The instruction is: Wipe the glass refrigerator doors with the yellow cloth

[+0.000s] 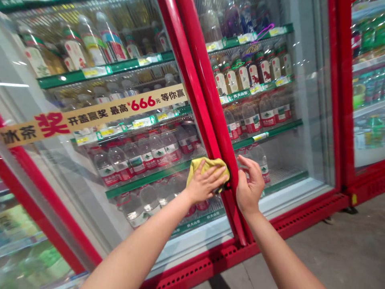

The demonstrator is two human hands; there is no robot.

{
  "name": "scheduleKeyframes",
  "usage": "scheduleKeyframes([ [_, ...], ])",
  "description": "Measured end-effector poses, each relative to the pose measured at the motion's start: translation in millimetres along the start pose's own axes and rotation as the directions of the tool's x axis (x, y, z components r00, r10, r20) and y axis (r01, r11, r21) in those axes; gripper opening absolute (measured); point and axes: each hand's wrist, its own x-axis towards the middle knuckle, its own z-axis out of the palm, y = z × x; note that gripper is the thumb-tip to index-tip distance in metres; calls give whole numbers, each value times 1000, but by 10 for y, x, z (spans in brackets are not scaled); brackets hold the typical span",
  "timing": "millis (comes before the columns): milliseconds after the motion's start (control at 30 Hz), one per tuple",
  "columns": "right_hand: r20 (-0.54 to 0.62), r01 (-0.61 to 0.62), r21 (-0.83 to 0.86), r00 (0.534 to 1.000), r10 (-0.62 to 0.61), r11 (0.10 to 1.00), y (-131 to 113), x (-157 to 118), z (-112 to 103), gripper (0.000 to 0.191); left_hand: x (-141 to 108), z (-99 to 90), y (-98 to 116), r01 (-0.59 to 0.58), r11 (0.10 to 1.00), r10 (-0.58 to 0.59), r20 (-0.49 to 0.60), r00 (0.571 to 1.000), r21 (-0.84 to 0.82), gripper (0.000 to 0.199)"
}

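My left hand (207, 180) presses a folded yellow cloth (195, 164) against the red frame and glass edge of the left cooler door (168, 32). Its fingers lie over the cloth, and a dark patch shows at the cloth's lower right. Beside it, my right hand (250, 184) is at the red frame of the right door (207, 80). Its fingers are loosely bent, with a gap between thumb and index finger and nothing visible in them. Whether it touches the frame I cannot tell.
Behind the glass, bottles (153, 152) line several green-edged shelves (150, 178). A yellow strip with printed writing (114, 110) crosses the left door. Another red-framed cooler (345, 100) stands to the right. A vented red base (309, 214) runs above the grey floor (339, 249).
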Motion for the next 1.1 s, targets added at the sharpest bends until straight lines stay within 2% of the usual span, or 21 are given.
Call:
scheduleKeyframes([
  [67,5,6,9,1000,-6,1000,-20,-3,4,36,-215,142,244,-149,988,149,5,989,-28,52],
  [133,18,17,14,1000,-17,1000,-39,-17,15,36,-353,180,303,-247,968,247,-9,969,-35,45],
  [200,35,29,13,999,-30,999,-58,-38,29,34,-400,108,167,-294,955,294,-6,956,-51,44],
  [267,45,36,15,998,-37,999,-69,-67,45,33,-345,-53,-113,-272,960,273,10,962,-65,47],
  [300,48,35,17,998,-36,999,-70,-83,53,33,-281,-153,-279,-222,973,223,11,975,-57,51],
  [333,52,30,19,998,-31,999,-67,-101,62,33,-196,-256,-445,-125,991,126,15,992,-42,53],
  [367,58,24,20,998,-25,999,-61,-119,70,33,-95,-353,-600,35,999,-35,1,999,-12,55],
  [400,66,19,20,998,-20,1000,-51,-137,77,33,14,-439,-734,206,978,-205,-47,978,16,58],
  [433,76,16,17,997,-18,1000,-39,-154,82,33,121,-507,-841,379,925,-373,-128,919,28,62],
  [467,84,17,13,996,-18,1000,-24,-168,86,33,217,-554,-916,507,862,-493,-205,846,21,64],
  [533,87,22,4,996,-22,1000,8,-188,88,33,350,-585,-966,606,795,-584,-270,765,-2,68],
  [567,85,22,0,996,-22,1000,24,-194,88,33,378,-574,-945,612,791,-590,-272,760,-8,70],
  [667,83,14,-10,996,-13,1000,58,-205,89,33,323,-477,-761,543,840,-531,-210,821,2,76],
  [767,115,2,-15,993,-1,1000,49,-237,107,33,125,-335,-489,426,904,-418,-142,897,30,75],
  [867,164,-2,-9,986,4,1000,-10,-289,145,33,-112,-193,-223,213,977,-211,-57,976,34,70],
  [933,187,10,1,982,-10,1000,-68,-307,184,32,-225,-140,-118,38,999,-38,21,999,9,66],
  [1000,188,16,18,982,-19,1000,-137,-286,244,32,-248,-165,-144,-53,999,54,88,995,-13,65],
  [1033,176,11,26,984,-15,1000,-175,-256,283,31,-221,-214,-221,-46,999,48,105,993,-13,67],
  [1100,131,-11,45,991,5,999,-262,-165,376,30,-103,-388,-502,49,999,-50,96,994,13,72],
])
